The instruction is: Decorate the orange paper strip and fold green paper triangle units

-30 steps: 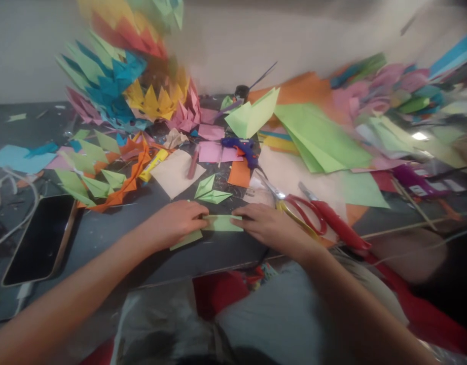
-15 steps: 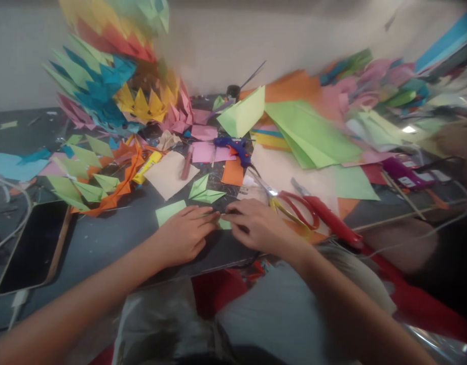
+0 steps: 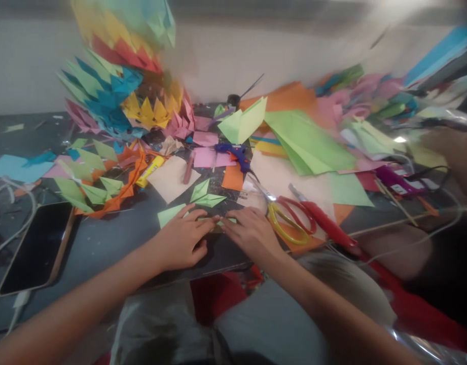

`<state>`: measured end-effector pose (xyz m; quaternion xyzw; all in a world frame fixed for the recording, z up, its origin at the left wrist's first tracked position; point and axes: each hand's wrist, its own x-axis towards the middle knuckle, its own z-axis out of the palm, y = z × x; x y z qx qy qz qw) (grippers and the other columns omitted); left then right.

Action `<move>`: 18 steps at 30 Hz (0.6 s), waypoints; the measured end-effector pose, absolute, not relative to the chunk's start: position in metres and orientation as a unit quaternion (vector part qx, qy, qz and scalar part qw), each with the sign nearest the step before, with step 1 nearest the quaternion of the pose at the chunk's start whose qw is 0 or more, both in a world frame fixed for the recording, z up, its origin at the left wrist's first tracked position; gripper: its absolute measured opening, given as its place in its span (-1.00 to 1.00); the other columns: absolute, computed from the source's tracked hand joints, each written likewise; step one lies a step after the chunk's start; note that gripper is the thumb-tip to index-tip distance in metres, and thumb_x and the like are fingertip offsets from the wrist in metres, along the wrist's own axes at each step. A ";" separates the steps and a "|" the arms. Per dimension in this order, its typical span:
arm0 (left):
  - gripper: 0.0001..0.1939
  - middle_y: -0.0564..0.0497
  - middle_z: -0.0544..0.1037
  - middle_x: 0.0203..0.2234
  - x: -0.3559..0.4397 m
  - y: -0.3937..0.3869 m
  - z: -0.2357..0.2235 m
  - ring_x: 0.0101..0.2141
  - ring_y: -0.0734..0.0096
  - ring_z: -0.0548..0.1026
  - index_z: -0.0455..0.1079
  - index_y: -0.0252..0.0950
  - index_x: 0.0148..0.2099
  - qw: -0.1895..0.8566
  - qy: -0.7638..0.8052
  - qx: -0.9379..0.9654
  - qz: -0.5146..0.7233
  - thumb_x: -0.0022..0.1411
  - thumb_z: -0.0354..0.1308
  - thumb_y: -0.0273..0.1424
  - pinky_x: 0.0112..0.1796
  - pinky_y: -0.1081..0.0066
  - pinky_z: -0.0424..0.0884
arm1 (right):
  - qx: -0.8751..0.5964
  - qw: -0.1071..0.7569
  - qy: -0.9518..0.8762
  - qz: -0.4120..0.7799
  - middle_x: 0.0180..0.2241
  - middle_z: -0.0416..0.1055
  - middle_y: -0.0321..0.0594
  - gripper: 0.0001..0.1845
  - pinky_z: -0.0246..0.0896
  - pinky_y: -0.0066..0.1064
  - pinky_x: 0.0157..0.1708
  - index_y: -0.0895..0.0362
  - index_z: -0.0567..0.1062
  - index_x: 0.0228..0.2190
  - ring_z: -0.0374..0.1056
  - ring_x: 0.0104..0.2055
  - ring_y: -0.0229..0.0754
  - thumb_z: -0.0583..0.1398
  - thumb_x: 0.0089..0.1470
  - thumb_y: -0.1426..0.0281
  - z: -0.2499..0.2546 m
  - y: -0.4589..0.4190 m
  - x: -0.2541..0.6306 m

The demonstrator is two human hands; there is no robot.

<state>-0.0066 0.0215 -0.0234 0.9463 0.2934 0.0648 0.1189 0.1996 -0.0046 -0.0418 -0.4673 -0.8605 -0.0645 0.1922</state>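
Note:
At the table's front edge, my left hand (image 3: 183,239) and my right hand (image 3: 251,234) meet fingertip to fingertip over a small light green paper (image 3: 230,221). Fingers of both hands press on this paper and cover most of it. A flat light green sheet (image 3: 168,215) lies partly under my left hand. Just beyond the fingertips rests a folded green paper piece (image 3: 206,195) with pointed flaps. Right of my right hand are scissors (image 3: 290,218) with red and yellow handles.
A red-handled tool (image 3: 328,223) lies beside the scissors. Behind are a blue glue gun (image 3: 235,154), a beige sheet (image 3: 172,177) and large green paper (image 3: 305,142). Left are an orange-green paper ring (image 3: 104,187) and a phone (image 3: 37,248). Another person's hand (image 3: 452,147) is far right.
My right hand's fingers have come closer to the left fingertips and cover more of the small green paper. The whole view has shifted slightly.

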 end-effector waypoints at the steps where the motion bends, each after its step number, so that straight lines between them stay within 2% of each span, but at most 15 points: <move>1: -0.51 -0.12 0.49 -0.10 -0.006 0.021 -0.023 0.04 0.17 0.27 0.22 -0.35 0.14 0.122 0.295 0.946 0.063 0.13 -0.01 -0.44 0.13 0.05 0.02 | -0.468 0.191 -0.860 -0.066 -0.32 0.47 -0.24 -0.77 0.03 -0.31 -0.19 0.10 0.53 -0.27 0.29 -0.29 -0.20 0.07 0.20 0.37 -0.042 -0.005 0.200; 8: -0.55 -0.09 0.50 -0.16 -0.011 0.027 -0.018 -0.02 0.24 0.33 0.25 -0.31 0.13 0.159 0.306 0.937 0.053 0.18 0.01 -0.37 0.14 0.04 -0.04 | -0.501 0.199 -0.840 -0.061 -0.36 0.42 -0.25 -0.81 0.00 -0.28 -0.12 0.02 0.56 -0.29 0.29 -0.30 -0.20 0.14 0.14 0.31 -0.041 -0.004 0.200; 13: -0.74 0.00 0.53 -0.30 -0.026 0.036 -0.009 -0.17 0.33 0.42 0.43 -0.19 -0.09 0.159 0.339 0.925 0.060 0.18 0.06 -0.32 0.14 0.05 -0.05 | -0.525 0.201 -0.827 -0.030 -0.44 0.38 -0.29 -0.80 -0.06 -0.24 -0.05 -0.02 0.59 -0.34 0.26 -0.37 -0.25 0.15 0.12 0.27 -0.041 -0.002 0.202; 18: -0.81 0.05 0.54 -0.38 -0.029 0.038 -0.009 -0.25 0.36 0.44 0.47 -0.19 -0.21 0.142 0.367 0.917 0.068 0.18 0.05 -0.34 0.11 0.08 0.02 | -0.532 0.214 -0.819 -0.025 -0.47 0.35 -0.33 -0.84 -0.11 -0.24 -0.04 -0.07 0.59 -0.37 0.24 -0.38 -0.25 0.19 0.09 0.25 -0.041 -0.001 0.202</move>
